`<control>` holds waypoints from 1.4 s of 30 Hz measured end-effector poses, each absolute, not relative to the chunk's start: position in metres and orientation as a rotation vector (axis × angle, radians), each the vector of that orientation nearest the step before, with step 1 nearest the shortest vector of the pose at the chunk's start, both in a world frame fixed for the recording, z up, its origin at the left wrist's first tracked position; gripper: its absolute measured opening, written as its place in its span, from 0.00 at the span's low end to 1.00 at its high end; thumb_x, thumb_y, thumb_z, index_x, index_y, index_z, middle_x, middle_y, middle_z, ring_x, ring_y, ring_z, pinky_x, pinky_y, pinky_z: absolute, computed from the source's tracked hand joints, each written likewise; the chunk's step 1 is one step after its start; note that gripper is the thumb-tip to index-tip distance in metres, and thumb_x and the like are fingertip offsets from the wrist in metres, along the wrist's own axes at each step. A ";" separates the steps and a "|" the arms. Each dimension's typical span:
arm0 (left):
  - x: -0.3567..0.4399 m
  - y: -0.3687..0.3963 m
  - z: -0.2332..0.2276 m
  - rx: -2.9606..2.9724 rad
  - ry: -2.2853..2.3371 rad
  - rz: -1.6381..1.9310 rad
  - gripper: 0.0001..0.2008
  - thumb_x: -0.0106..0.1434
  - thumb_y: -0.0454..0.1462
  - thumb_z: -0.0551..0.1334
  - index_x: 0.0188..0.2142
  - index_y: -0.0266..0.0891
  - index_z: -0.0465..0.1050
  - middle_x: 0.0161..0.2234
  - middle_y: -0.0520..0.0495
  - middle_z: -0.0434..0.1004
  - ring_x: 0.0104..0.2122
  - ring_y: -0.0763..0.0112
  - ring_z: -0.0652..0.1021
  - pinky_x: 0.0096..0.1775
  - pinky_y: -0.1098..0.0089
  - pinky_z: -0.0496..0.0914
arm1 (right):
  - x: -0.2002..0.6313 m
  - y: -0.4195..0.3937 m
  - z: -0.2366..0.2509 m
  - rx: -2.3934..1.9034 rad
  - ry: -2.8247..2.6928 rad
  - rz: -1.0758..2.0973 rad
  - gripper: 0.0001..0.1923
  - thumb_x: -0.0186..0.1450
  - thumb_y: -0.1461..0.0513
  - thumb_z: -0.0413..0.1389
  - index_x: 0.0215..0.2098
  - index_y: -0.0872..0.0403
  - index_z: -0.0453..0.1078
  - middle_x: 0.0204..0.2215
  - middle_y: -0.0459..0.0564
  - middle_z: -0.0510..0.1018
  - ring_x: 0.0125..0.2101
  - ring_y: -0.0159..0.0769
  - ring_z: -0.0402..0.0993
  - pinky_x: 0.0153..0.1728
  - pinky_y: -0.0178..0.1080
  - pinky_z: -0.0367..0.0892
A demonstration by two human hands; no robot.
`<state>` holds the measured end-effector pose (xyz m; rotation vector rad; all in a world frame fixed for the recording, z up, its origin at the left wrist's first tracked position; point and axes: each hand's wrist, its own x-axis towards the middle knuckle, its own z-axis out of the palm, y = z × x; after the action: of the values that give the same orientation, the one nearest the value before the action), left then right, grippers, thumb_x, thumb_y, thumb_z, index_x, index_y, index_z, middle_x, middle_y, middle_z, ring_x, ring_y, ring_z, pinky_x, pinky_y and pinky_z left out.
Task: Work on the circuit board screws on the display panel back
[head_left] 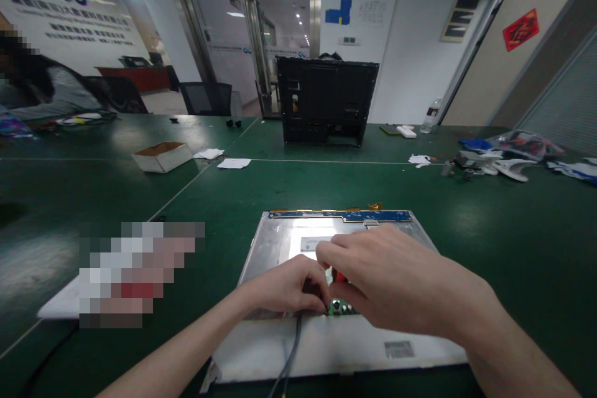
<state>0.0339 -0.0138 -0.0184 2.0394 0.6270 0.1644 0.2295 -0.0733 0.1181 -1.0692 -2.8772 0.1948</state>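
A flat display panel [345, 348] lies back up on the table before me, silver metal with a white lower strip. Along its far edge runs a blue circuit strip [308, 216]. My right hand [387, 273] is closed around a red-handled screwdriver [339, 275], mostly hidden by the fingers, above a small green circuit board [342, 307]. Close beside it, my left hand [298, 286] has its fingertips pinched together at the board's left edge; what they hold is hidden. Dark cables [293, 351] run from under the left hand over the panel's near edge.
A black monitor housing [326, 102] stands upright at the back of the green table [224, 199]. An open cardboard box [162, 157] sits left of it. Plastic bags and parts [508, 155] lie at the right. A blurred white object [60, 298] is at left. Another person [46, 84] sits far left.
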 end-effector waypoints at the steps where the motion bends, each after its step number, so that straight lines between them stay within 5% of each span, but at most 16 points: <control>1: 0.034 -0.013 -0.019 2.044 0.623 0.161 0.05 0.57 0.34 0.67 0.35 0.38 0.79 0.29 0.50 0.77 0.28 0.70 0.74 0.31 0.74 0.68 | 0.229 -0.073 0.118 -1.079 -2.874 0.191 0.02 0.64 0.65 0.53 0.37 0.53 0.66 0.28 0.46 0.74 0.24 0.32 0.65 0.22 0.36 0.48; 42: 0.036 -0.015 -0.015 2.026 0.600 0.187 0.03 0.56 0.31 0.67 0.32 0.37 0.79 0.25 0.54 0.73 0.25 0.74 0.71 0.27 0.76 0.65 | 0.232 -0.074 0.116 -1.078 -2.854 0.166 0.03 0.63 0.62 0.54 0.36 0.53 0.65 0.28 0.46 0.74 0.23 0.33 0.64 0.20 0.36 0.47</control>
<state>0.0358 -0.0146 -0.0152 2.0261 0.5996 0.1869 0.2318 -0.0743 0.1160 -1.0782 -2.8540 0.1663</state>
